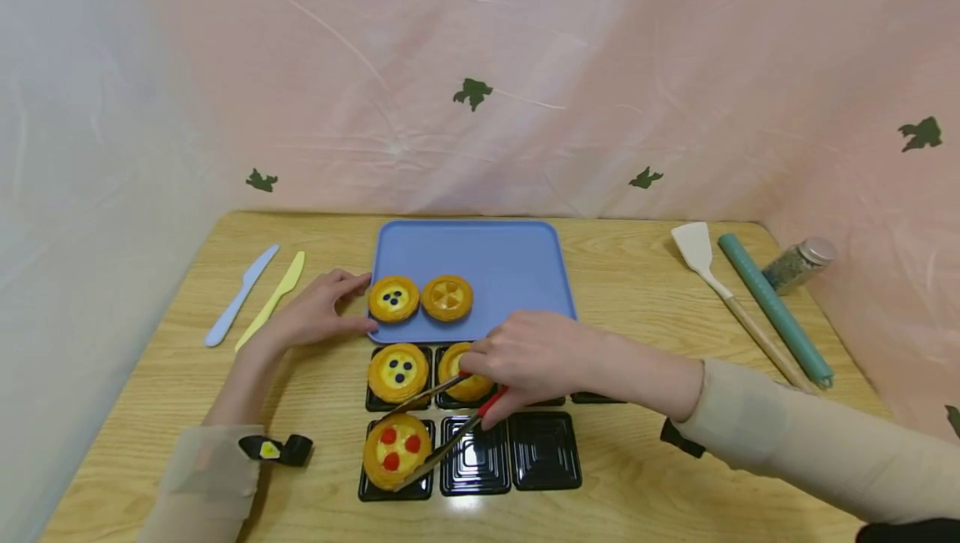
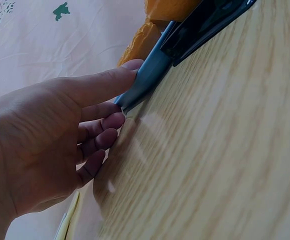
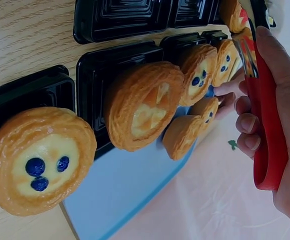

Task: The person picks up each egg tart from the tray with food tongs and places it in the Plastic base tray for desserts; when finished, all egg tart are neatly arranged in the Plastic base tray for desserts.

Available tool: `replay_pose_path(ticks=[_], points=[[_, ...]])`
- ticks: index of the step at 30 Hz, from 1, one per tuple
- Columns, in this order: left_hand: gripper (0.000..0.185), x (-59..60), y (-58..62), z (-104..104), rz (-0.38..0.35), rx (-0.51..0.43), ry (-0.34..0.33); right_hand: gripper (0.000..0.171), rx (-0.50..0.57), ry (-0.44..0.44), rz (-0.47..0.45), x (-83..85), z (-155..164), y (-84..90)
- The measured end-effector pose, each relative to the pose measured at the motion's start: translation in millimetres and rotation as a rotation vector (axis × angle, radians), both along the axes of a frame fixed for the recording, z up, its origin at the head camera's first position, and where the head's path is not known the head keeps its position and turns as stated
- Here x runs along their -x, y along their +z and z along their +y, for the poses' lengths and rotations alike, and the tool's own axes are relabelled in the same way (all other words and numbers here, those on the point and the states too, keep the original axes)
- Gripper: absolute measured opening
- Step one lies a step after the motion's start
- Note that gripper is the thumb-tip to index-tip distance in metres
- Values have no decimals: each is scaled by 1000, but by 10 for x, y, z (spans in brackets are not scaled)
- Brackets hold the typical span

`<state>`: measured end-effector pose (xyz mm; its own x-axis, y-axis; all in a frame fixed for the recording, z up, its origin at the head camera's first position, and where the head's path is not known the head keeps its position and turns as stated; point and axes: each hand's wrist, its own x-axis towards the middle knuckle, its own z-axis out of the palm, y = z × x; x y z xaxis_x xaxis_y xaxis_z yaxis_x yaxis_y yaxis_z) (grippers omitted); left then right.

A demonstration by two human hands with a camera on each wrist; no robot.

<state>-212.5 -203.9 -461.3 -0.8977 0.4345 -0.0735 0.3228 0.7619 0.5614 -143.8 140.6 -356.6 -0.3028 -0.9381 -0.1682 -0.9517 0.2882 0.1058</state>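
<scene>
Red-handled metal tongs (image 3: 266,115) are gripped in my right hand (image 1: 536,358). Their tips lie on either side of a tart with red berry pieces (image 1: 392,453), over the front-left black square tray. My left hand (image 1: 324,308) rests at the left edge of a blue tray (image 1: 510,263), thumb on its near corner and fingers along the side. On that tray sit a blueberry tart (image 1: 393,299) and a tart with fruit wedges (image 1: 447,299). Another blueberry tart (image 1: 398,373) stands in a black tray just in front; my right hand partly covers its neighbour (image 1: 452,359).
Two black trays (image 1: 475,455) stand right of the red-berry tart. Left of my left hand lie blue (image 1: 242,297) and yellow (image 1: 288,280) knives. A white spatula (image 1: 696,249), a green rolling-pin-like rod (image 1: 776,309) and a spice jar (image 1: 801,265) are at the right.
</scene>
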Motion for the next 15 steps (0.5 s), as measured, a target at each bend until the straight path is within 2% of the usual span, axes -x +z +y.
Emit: replay_pose_path(ticks=[15], points=[[88, -9, 5, 4, 5, -4, -3, 58, 15, 14, -3, -10, -12, -24]])
